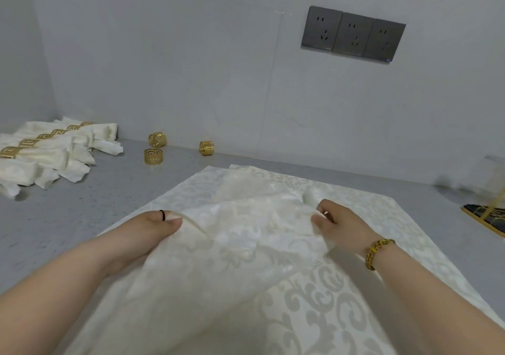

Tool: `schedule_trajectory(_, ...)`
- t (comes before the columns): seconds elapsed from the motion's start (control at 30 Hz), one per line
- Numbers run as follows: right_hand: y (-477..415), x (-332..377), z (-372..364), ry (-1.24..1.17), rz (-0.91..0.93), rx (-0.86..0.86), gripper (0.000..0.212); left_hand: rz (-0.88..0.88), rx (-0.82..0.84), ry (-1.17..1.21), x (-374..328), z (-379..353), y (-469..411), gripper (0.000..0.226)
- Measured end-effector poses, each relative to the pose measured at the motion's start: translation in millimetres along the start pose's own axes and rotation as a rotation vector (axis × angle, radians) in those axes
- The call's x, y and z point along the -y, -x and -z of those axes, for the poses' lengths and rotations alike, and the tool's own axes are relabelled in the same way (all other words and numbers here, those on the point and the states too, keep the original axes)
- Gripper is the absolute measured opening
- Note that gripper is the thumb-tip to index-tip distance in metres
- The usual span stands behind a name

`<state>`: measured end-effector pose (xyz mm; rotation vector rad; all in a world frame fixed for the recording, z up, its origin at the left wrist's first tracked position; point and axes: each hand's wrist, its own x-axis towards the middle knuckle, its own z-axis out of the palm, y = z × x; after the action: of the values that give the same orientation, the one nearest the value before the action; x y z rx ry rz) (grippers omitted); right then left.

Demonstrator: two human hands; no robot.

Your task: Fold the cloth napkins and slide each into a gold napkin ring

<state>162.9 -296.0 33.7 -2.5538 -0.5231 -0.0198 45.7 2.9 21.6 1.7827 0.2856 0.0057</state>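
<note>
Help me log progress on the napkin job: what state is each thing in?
Top napkin: partly folded, lifted, held at both sides.
Left hand: pinching the napkin's left edge.
Right hand: gripping its right edge.
Lower napkin: spread flat.
Finished napkins: folded, ringed, piled left.
Loose gold rings: three, empty.
Wall sockets: nothing plugged in.

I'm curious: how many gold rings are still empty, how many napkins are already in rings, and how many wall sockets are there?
Empty gold rings: 3
Ringed napkins: 6
Wall sockets: 3
Total: 12
</note>
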Motion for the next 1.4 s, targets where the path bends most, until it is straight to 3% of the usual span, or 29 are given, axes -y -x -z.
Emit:
schedule_trajectory(0.07, 22.2, 1.5, 14.2, -0.062, -0.02, 0.097, 0.03, 0.038, 0.036, 0.103, -0.7, 0.9, 5.0, 0.02)
schedule_trajectory(0.2, 62.3, 9.4, 37.7, -0.063, -0.107, 0.442, 0.032, 0.099, 0.129, 0.076, -5.8, 0.3, 19.4, 0.021)
schedule_trajectory(0.27, 79.5, 14.2, 42.9, 0.007, -0.122, 0.555, 0.029, 0.128, 0.166, -0.019, -9.0, 1.6, 28.7, 0.023)
schedule_trajectory(0.33, 88.5, 17.3, 41.7, 0.022, -0.129, 0.585, 0.019, 0.086, 0.104, -0.266, -9.9, 2.3, 31.0, 0.027)
schedule_trajectory(0.4, 89.3, 19.2, 33.4, 0.027, -0.136, 0.538, 0.008, -0.026, -0.042, -0.54, -9.5, -1.2, 24.5, 0.04)
schedule_trajectory(0.47, 85.3, 21.2, 20.7, 0.035, -0.135, 0.447, 0.014, -0.103, -0.15, -0.717, -10.6, -9.8, 16.5, 0.048)
schedule_trajectory(0.63, 60.1, 27.5, -7.8, 0.001, -0.103, 0.237, 0.018, -0.203, -0.331, -1.116, -21.9, -31.5, -11.9, 0.043)
schedule_trajectory(0.7, 49.0, 26.2, -13.6, 0.016, -0.089, 0.135, 0.029, -0.22, -0.371, -1.137, -25.0, -37.3, -22.1, 0.042)
schedule_trajectory(0.8, 35.5, 20.0, -12.6, 0.083, -0.145, -0.06, 0.035, -0.255, -0.393, -1.09, -24.5, -43.6, -38.8, 0.022)
schedule_trajectory(0.87, 29.4, 10.9, -9.6, 0.056, -0.204, -0.158, 0.037, -0.282, -0.384, -1.076, -22.8, -53.8, -42.2, 0.041)
schedule_trajectory(0.93, 23.7, 0.4, -9.5, -0.03, -0.257, -0.22, 0.033, -0.372, -0.376, -1.003, -21.3, -65.7, -37.1, 0.044)
schedule_trajectory(1.03, 17.3, -8.7, -9.9, -0.229, -0.3, -0.255, 0.031, -0.425, -0.135, -0.996, -11.9, -80.5, -23.6, 0.047)
schedule_trajectory(1.13, 18.3, -14.4, 4.0, -0.426, -0.293, -0.107, 0.041, -0.303, 0.181, -1.081, 4.7, -85.9, -24.6, 0.065)
schedule_trajectory(1.23, 26.2, -25.4, 25.3, -0.457, -0.276, 0.2, 0.041, -0.284, 0.224, -1.127, 8.8, -84.5, -32.6, 0.067)
schedule_trajectory(1.3, 34.1, -31.9, 39.9, -0.333, -0.286, 0.371, 0.042, -0.303, 0.217, -1.115, 9.4, -84.9, -35.4, 0.068)
schedule_trajectory(1.4, 43.4, -32.4, 62.4, 0.07, -0.355, 0.497, 0.034, -0.332, 0.177, -1.082, 10.9, -85.0, -34.4, 0.071)
